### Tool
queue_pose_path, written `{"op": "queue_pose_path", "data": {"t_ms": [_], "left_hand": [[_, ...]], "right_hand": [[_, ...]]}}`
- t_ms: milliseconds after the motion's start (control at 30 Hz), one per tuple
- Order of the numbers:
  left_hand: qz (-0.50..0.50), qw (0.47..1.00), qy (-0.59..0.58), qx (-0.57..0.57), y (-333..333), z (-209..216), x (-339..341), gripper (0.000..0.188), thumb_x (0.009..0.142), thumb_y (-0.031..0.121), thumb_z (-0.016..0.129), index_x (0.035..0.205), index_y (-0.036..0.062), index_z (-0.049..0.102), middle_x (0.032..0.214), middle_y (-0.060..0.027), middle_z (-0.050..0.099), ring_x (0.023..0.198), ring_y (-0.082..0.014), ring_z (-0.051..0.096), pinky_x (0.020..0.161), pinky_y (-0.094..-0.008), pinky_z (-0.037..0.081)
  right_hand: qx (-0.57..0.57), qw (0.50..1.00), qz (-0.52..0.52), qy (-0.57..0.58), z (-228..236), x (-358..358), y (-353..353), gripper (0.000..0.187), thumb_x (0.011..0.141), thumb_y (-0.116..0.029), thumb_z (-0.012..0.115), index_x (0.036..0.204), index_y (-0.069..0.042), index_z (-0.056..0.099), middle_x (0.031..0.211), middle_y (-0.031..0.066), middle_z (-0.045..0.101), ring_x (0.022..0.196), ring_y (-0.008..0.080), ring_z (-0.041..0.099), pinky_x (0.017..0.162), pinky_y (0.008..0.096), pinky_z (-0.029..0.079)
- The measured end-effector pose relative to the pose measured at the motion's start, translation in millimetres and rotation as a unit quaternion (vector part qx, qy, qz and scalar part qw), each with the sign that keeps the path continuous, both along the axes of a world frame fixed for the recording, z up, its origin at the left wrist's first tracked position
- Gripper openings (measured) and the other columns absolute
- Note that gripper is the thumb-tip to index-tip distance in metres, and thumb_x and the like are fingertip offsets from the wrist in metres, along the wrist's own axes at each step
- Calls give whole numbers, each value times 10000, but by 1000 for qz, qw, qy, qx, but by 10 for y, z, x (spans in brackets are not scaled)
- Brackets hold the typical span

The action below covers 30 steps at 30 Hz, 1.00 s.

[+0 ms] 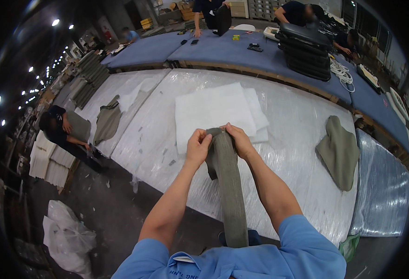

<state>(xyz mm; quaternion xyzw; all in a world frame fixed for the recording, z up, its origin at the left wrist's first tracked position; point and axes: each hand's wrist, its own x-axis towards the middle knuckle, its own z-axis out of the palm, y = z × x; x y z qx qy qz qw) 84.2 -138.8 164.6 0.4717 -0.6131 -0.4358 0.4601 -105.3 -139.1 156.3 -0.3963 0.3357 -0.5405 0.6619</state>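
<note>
Mainly, the view is filled by a wide table (pixel 155 132), which is covered with shiny clear film. Behind it stands a blue-topped table (pixel 204 56), and on its right part there is a stack of black padded pieces (pixel 304 58). At the left end of the film-covered table is a co-worker (pixel 58 128) in dark clothes. Several white soft sheets (pixel 209 107) lie flat on the film, one over another and not quite aligned. The long grey-green fabric piece (pixel 230 195) is in both hands; its upper end is in front of these sheets, and its lower part comes down past the near table edge, close to the person's body. A loose grey-green cloth (pixel 341 156) lies near the right edge. Smaller is the left grip (pixel 198 146), which pinches the fabric's upper end between thumb and fingers. The right grip (pixel 239 140) also pinches this end, on its other side. Smallest is a yellow item (pixel 236 37) on the blue top
</note>
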Motion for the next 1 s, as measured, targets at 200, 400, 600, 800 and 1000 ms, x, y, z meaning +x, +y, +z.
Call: {"op": "queue_pose_path", "data": {"t_ms": [200,400,600,800,1000], "left_hand": [[-47,992,73,91,38,151,-92,157,1011,178,655,1041,24,664,880,35,624,806,-58,532,745,-241,439],[10,997,75,-17,-19,66,-102,255,1065,252,586,957,36,666,872,51,608,810,-58,506,757,-243,422],[97,991,95,-14,-265,66,-429,340,1084,290,537,877,31,615,828,23,588,777,-73,468,706,-277,413],[184,969,-130,-99,-507,130,-643,529,1058,356,557,680,-11,519,607,-102,518,584,-176,424,575,-387,398],[167,949,-208,-168,-678,30,-650,611,1039,438,557,658,-39,548,608,-207,526,554,-304,485,578,-449,412]], "right_hand": [[30,997,53,46,12,-159,-66,583,1051,-554,486,1147,-25,712,1068,58,698,978,167,615,943,345,479],[60,988,104,94,-21,-179,-131,625,1038,-589,491,1118,-11,711,1073,80,704,956,169,619,914,327,481],[39,996,-21,76,-125,11,-50,552,1044,-527,527,994,-13,723,908,52,705,800,134,621,759,309,503],[43,992,-108,53,-129,61,150,495,1056,-448,549,862,-23,714,805,11,664,726,97,572,689,281,469],[21,991,-124,38,-97,175,179,500,1065,-414,542,813,-4,677,788,-3,636,722,91,543,679,289,454]]}}
